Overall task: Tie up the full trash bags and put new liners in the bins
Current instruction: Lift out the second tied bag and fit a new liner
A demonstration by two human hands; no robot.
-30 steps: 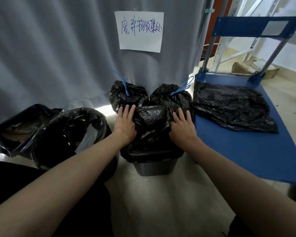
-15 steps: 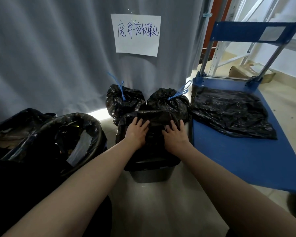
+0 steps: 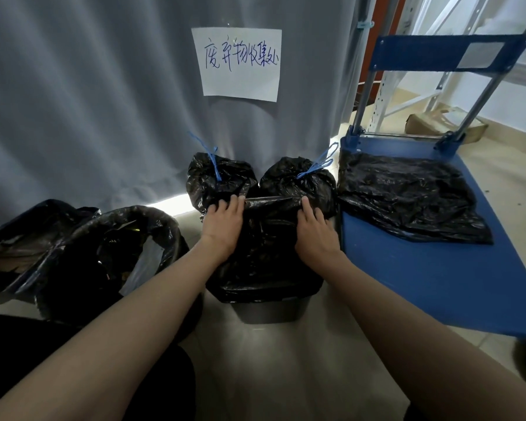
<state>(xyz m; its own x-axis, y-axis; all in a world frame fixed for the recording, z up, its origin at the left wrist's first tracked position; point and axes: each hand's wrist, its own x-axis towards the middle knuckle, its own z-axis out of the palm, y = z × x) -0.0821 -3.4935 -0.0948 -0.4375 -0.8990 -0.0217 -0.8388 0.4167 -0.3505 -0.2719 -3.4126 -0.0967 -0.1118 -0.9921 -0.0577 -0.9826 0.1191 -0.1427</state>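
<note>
**Fitting a new liner over the small bin**

Head view: the step in hand looks to be the relining of the grey bin (image 3: 271, 311) on the floor. A black liner (image 3: 268, 247) is draped over its top, and both hands sit at the far rim. The left hand (image 3: 223, 224) rests on the liner's far left corner, fingers (image 3: 222, 205) curled over the edge; the right hand (image 3: 315, 230) lies on the far right corner, fingers fairly straight and pressing the plastic. Two tied bags (image 3: 222, 180) with blue drawstrings stand just behind. A full, untied bag (image 3: 119, 247) waits at left. Next move, probably: pull the liner's hem down around the rim.
</note>
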